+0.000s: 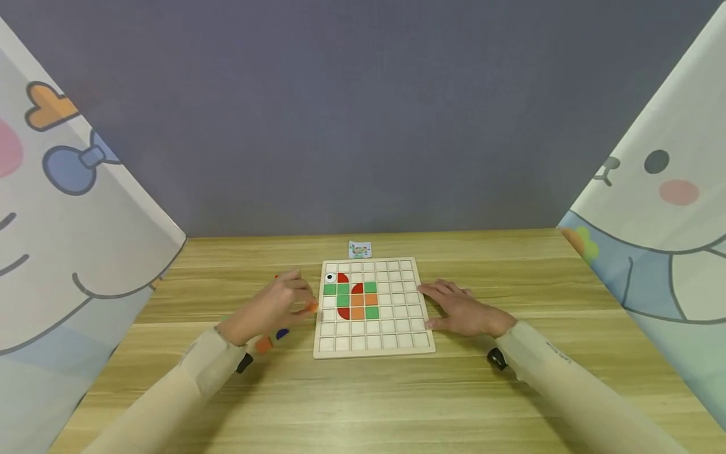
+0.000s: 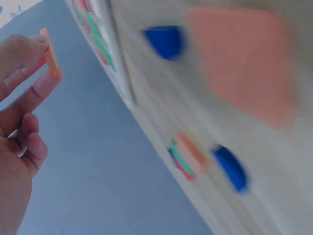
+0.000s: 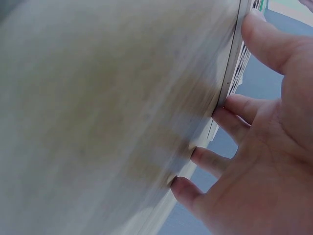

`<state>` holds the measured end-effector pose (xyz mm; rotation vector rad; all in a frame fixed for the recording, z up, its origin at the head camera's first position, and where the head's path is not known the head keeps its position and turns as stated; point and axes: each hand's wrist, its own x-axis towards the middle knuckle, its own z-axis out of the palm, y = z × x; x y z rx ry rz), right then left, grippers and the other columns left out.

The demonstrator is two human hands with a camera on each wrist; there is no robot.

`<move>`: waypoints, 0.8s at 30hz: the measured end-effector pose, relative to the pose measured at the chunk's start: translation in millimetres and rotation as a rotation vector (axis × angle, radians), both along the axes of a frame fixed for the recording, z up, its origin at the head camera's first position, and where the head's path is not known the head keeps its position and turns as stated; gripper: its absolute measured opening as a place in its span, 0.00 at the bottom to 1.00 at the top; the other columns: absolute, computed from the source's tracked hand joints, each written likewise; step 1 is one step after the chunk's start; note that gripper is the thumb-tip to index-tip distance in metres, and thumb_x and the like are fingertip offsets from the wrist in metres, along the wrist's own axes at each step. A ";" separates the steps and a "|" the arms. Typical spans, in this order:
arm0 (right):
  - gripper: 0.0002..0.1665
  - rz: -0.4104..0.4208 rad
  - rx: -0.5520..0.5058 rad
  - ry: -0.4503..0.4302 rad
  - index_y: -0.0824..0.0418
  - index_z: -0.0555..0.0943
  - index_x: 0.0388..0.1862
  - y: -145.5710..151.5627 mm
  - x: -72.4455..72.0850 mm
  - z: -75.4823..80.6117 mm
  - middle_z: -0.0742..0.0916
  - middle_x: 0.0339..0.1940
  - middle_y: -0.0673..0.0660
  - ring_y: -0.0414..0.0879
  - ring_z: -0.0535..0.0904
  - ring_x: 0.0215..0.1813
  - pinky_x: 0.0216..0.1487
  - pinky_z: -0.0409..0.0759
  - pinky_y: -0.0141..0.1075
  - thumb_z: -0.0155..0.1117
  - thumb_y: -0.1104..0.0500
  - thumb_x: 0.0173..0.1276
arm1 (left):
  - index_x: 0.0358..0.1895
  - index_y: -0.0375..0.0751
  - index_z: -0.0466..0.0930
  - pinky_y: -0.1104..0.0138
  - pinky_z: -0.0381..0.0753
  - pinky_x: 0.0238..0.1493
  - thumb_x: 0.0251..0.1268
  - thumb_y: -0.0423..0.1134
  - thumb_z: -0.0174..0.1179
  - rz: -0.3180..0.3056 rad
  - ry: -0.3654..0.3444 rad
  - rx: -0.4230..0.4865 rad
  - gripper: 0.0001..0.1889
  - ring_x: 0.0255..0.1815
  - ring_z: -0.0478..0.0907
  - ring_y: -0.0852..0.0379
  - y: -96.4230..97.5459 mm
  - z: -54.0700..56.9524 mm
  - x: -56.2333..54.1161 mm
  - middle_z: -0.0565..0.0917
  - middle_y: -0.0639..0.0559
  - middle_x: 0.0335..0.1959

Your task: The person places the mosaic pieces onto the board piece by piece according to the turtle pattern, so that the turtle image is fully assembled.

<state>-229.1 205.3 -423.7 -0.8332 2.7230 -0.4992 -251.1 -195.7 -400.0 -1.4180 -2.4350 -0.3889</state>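
Note:
Between thumb and fingertips, my left hand (image 1: 275, 304) pinches a small orange tile (image 2: 51, 56), held on edge close to the left side of a wooden grid board (image 1: 374, 355). My right hand (image 1: 465, 312) rests at the board's right edge; its thumb and index finger touch the rim and the other fingers spread onto the table. Upper-left cells of the grid hold an eye tile (image 1: 331, 277), red rounded tiles (image 1: 343, 313), several green squares (image 1: 329, 289) and orange squares (image 1: 357, 313).
Loose tiles lie left of the board, partly hidden by my left hand and arm: an orange one (image 1: 263, 345), a blue rounded one (image 1: 282, 333) and a small stack (image 2: 188, 154). Behind the board lies a picture card (image 1: 360, 250). A grey panel (image 1: 363, 126) borders the table's back.

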 end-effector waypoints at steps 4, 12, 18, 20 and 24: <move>0.47 -0.008 0.003 -0.006 0.56 0.53 0.76 0.5 0.1 0.0 0.60 0.73 0.59 0.63 0.49 0.73 0.59 0.48 0.71 0.60 0.41 0.66 | 0.29 0.48 0.85 0.68 0.67 0.36 0.47 0.35 0.73 0.027 -0.014 -0.015 0.07 0.32 0.62 0.60 21.0 10.5 -7.8 0.80 0.61 0.29; 0.47 -0.021 -0.005 -0.032 0.55 0.53 0.76 -0.7 0.1 1.0 0.59 0.74 0.59 0.63 0.47 0.73 0.59 0.46 0.71 0.60 0.41 0.66 | 0.29 0.47 0.87 0.68 0.66 0.37 0.49 0.36 0.73 0.028 -0.033 -0.033 0.05 0.32 0.63 0.59 66.7 14.5 -30.8 0.84 0.59 0.30; 0.48 -0.030 -0.002 -0.030 0.54 0.52 0.76 0.4 -1.5 -1.3 0.58 0.74 0.59 0.63 0.46 0.73 0.60 0.45 0.70 0.59 0.39 0.65 | 0.31 0.49 0.88 0.65 0.68 0.51 0.50 0.37 0.73 0.043 -0.077 -0.094 0.05 0.33 0.69 0.59 94.3 9.3 -43.3 0.84 0.61 0.30; 0.48 -0.032 -0.002 -0.028 0.54 0.52 0.76 0.5 -2.0 -1.6 0.59 0.74 0.58 0.62 0.46 0.73 0.61 0.44 0.70 0.60 0.40 0.65 | 0.31 0.49 0.88 0.64 0.66 0.54 0.51 0.39 0.72 0.042 -0.079 -0.116 0.04 0.33 0.71 0.60 103.5 6.6 -47.2 0.84 0.61 0.30; 0.47 -0.030 0.000 -0.023 0.54 0.53 0.76 0.3 -2.9 -2.2 0.59 0.74 0.58 0.62 0.47 0.73 0.61 0.46 0.69 0.60 0.40 0.65 | 0.31 0.49 0.88 0.65 0.67 0.42 0.51 0.39 0.72 0.028 -0.093 -0.150 0.03 0.29 0.68 0.58 120.4 1.7 -53.4 0.85 0.61 0.29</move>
